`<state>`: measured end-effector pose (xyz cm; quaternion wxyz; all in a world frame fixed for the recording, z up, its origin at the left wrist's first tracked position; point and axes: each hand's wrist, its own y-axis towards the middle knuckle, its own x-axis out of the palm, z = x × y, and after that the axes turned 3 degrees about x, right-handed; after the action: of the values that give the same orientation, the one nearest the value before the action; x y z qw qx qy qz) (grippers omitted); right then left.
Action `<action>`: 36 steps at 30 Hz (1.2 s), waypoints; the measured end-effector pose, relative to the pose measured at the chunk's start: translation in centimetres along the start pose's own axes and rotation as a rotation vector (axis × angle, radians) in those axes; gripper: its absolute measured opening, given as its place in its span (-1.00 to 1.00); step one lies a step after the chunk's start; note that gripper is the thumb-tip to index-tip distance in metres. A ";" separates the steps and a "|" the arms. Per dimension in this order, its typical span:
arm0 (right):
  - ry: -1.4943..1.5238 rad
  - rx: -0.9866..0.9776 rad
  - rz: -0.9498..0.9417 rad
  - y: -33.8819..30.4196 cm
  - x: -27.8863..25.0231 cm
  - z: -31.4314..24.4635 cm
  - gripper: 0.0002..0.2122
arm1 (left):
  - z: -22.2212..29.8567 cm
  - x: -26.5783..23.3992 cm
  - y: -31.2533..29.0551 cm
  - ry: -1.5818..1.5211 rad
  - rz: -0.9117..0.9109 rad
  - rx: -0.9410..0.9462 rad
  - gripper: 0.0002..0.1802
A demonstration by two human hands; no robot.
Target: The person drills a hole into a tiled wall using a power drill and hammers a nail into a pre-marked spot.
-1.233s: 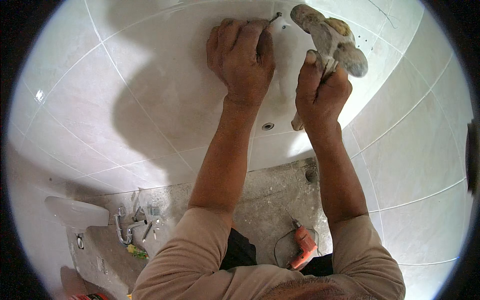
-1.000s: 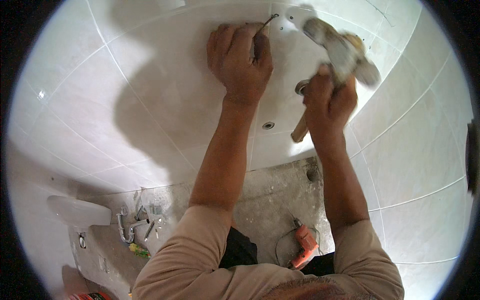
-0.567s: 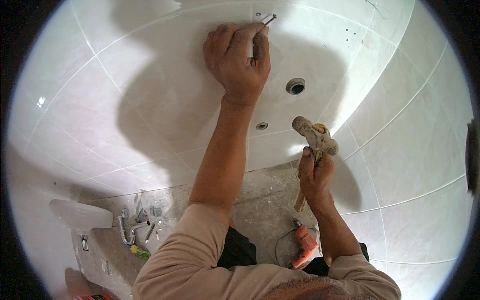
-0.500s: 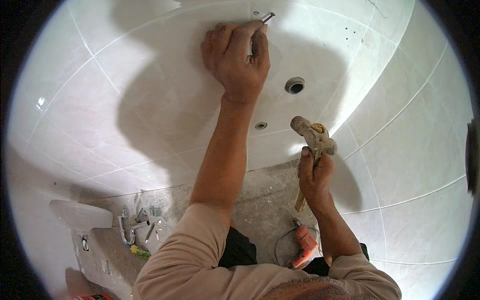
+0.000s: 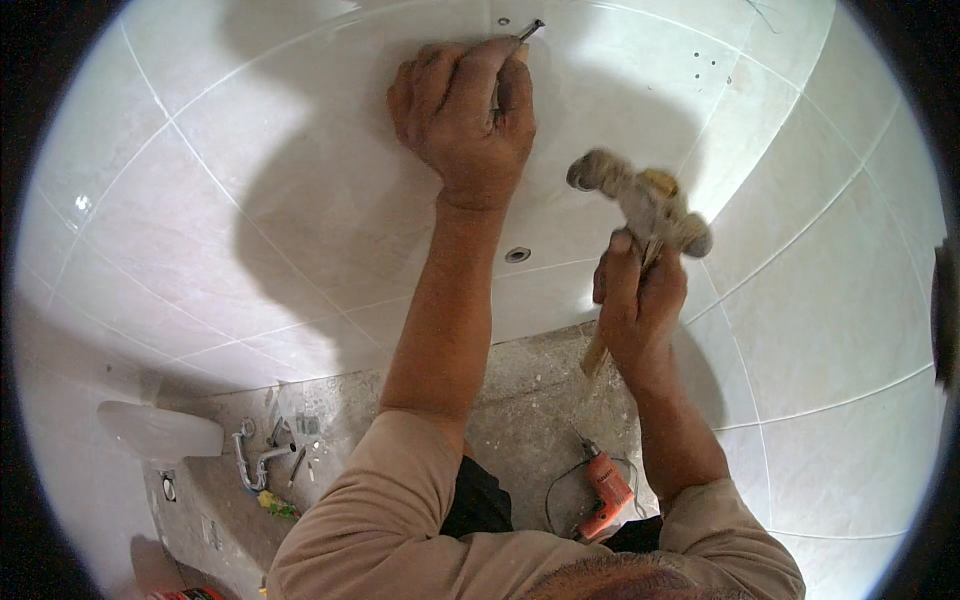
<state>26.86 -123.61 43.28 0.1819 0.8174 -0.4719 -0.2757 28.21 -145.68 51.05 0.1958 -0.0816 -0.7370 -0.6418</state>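
High on the pale tiled wall (image 5: 330, 170), my left hand (image 5: 470, 120) pinches a thin dark metal nail or screw (image 5: 531, 29) between thumb and fingers. Its wider end sticks up past my fingertips; the end inside my grip is hidden. A small drilled hole (image 5: 503, 21) lies just left of that tip. My right hand (image 5: 645, 300) is wrapped round the wooden handle of a hammer (image 5: 645, 200), thumb along the handle. The worn, dusty hammer head is raised, well apart from the nail or screw, and slightly blurred.
A metal-rimmed wall outlet (image 5: 517, 255) sits below my left hand. Several small holes (image 5: 698, 57) mark the wall at upper right. On the dusty floor lie an orange corded drill (image 5: 606, 492), chrome pipe pieces (image 5: 262, 464) and small tools. A white ceramic basin (image 5: 165, 432) is at lower left.
My right hand has lifted the hammer up and slightly right; it now covers the larger round wall outlet. My left hand has shifted slightly left, still pinching the nail or screw.
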 end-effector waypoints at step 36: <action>-0.176 -0.560 0.273 9.8 2.2 -3.3 -0.75 | 0.3 0.5 -0.3 0.050 0.013 0.005 -0.87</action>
<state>23.22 -130.15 50.74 0.3935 0.6380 -0.4969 -0.4373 27.63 -145.54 50.96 0.2185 -0.0700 -0.7328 -0.6405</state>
